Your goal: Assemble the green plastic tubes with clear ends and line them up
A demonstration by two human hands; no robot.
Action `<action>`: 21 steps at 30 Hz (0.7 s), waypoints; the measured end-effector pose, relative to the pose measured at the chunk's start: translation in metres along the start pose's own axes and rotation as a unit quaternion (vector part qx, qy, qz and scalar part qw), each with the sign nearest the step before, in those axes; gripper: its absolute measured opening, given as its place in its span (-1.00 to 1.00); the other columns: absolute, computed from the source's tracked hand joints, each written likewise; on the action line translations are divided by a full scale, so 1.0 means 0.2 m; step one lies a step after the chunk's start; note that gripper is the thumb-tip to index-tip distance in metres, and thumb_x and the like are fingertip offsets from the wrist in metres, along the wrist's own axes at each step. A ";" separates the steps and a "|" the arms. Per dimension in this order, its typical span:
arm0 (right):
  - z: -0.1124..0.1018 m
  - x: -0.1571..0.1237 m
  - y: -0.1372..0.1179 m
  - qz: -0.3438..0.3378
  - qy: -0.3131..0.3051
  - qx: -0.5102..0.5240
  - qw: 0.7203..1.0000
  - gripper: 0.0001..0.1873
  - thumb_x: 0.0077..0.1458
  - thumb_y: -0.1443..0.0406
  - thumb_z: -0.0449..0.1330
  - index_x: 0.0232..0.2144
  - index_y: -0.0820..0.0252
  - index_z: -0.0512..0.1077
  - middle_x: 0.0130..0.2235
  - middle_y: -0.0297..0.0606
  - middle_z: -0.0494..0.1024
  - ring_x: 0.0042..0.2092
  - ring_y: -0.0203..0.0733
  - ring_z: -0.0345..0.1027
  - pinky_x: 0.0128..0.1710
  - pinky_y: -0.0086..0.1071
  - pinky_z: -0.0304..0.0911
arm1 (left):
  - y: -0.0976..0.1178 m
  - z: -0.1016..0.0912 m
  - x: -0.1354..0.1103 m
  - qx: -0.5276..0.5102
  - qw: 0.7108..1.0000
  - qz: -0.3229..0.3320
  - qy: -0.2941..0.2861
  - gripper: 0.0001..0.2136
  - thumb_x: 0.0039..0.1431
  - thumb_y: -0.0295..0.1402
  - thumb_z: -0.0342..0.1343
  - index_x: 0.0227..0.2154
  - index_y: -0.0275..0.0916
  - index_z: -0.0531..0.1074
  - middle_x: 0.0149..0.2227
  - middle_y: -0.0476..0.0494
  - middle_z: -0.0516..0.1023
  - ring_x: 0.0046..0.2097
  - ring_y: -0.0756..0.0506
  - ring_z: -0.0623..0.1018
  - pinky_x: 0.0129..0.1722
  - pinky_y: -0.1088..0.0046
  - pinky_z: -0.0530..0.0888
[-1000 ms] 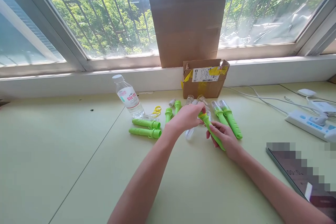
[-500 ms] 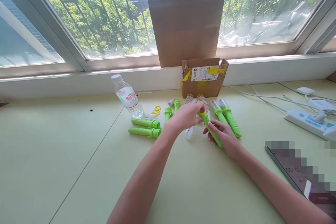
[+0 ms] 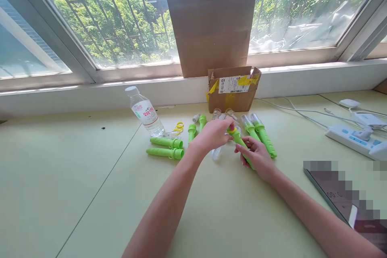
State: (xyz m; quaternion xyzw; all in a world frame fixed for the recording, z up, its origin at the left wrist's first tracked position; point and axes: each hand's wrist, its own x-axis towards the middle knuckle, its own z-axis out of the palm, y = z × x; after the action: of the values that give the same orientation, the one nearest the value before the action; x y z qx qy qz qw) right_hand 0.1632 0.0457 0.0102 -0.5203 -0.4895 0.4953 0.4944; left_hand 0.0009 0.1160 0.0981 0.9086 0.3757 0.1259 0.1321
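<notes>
My right hand [image 3: 259,156] is closed around a green plastic tube [image 3: 240,141], held tilted above the table. At the tube's upper end my left hand [image 3: 215,133] pinches a yellow ring [image 3: 232,131]; its fingertips are partly hidden. Right beside my right hand lie two green tubes with clear caps, one of them the outer capped tube [image 3: 265,139]. Loose clear caps [image 3: 215,153] lie around and behind my left hand. To its left are several uncapped green tubes with threaded ends, among them the nearest tube [image 3: 165,152].
A water bottle [image 3: 147,113] stands at the left, near some loose yellow rings [image 3: 179,127]. Behind the hands is an open cardboard box [image 3: 231,98]. Over on the right are a power strip [image 3: 350,139] with cables and a phone [image 3: 338,197].
The view has shifted slightly. Both hands keep their hold at the same tube, with only small finger movements of the right hand.
</notes>
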 end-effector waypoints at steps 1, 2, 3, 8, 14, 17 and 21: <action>0.00 0.00 0.00 -0.007 -0.003 0.003 1.000 -0.64 0.01 0.01 0.23 -0.30 0.13 0.35 -0.39 -0.30 0.49 -0.58 -0.35 0.24 -0.64 -0.43 0.15 | 0.00 0.00 0.00 0.000 1.000 0.002 0.002 -0.88 0.11 -0.35 0.11 -0.29 -0.18 0.31 -0.32 -0.03 0.50 -0.29 -0.08 0.48 -0.39 0.47 0.28; 0.00 0.00 -0.01 -0.012 -0.008 0.005 1.000 -0.65 0.03 0.00 0.21 -0.30 0.14 0.36 -0.39 -0.30 0.49 -0.55 -0.33 0.26 -0.62 -0.42 0.18 | 0.00 -0.01 0.00 -0.001 1.000 0.005 0.004 -0.88 0.12 -0.33 0.10 -0.29 -0.18 0.31 -0.33 -0.02 0.50 -0.30 -0.08 0.48 -0.40 0.47 0.28; 0.00 -0.01 -0.01 -0.017 -0.015 0.006 1.000 -0.65 0.05 0.00 0.19 -0.29 0.14 0.37 -0.39 -0.29 0.48 -0.52 -0.31 0.28 -0.59 -0.42 0.20 | 0.00 -0.01 0.00 -0.001 1.000 0.007 0.004 -0.88 0.13 -0.31 0.10 -0.29 -0.17 0.31 -0.33 -0.02 0.50 -0.31 -0.07 0.47 -0.41 0.47 0.28; 0.01 -0.01 -0.02 -0.023 -0.045 -0.007 0.999 -0.61 0.12 -0.05 0.09 -0.33 0.15 0.40 -0.39 -0.30 0.47 -0.55 -0.36 0.23 -0.60 -0.43 0.16 | 0.00 -0.02 -0.01 0.003 1.000 0.007 -0.009 -0.82 0.08 -0.38 0.11 -0.24 -0.17 0.30 -0.34 -0.01 0.48 -0.32 -0.06 0.46 -0.42 0.48 0.27; 0.00 0.00 -0.01 0.017 -0.011 -0.007 1.000 -0.54 -0.05 -0.05 0.25 -0.24 0.12 0.32 -0.45 -0.35 0.50 -0.65 -0.38 0.12 -0.69 -0.44 0.05 | 0.00 -0.01 0.00 -0.011 1.000 0.009 -0.004 -0.87 0.10 -0.36 0.11 -0.28 -0.18 0.32 -0.31 -0.02 0.50 -0.29 -0.07 0.48 -0.38 0.48 0.30; 0.00 0.00 0.00 0.021 0.003 -0.001 1.000 -0.53 -0.10 -0.03 0.30 -0.26 0.10 0.29 -0.46 -0.36 0.51 -0.66 -0.39 0.12 -0.69 -0.45 0.03 | 0.00 -0.01 0.00 -0.019 1.000 0.010 -0.001 -0.87 0.10 -0.33 0.12 -0.28 -0.18 0.33 -0.30 -0.03 0.51 -0.27 -0.07 0.49 -0.37 0.48 0.32; -0.01 0.00 -0.01 0.017 0.003 0.018 1.000 -0.58 -0.03 -0.04 0.24 -0.28 0.12 0.33 -0.42 -0.31 0.51 -0.64 -0.37 0.17 -0.69 -0.44 0.05 | 0.00 -0.02 -0.01 -0.027 1.000 0.009 -0.001 -0.80 0.09 -0.28 0.14 -0.23 -0.16 0.32 -0.28 -0.03 0.52 -0.21 -0.10 0.50 -0.33 0.47 0.34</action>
State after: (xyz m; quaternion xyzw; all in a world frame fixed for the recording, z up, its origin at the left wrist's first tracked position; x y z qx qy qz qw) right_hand 0.1645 0.0448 0.0127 -0.5214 -0.4702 0.5106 0.4964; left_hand -0.0012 0.1150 0.1015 0.9084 0.3633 0.1361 0.1561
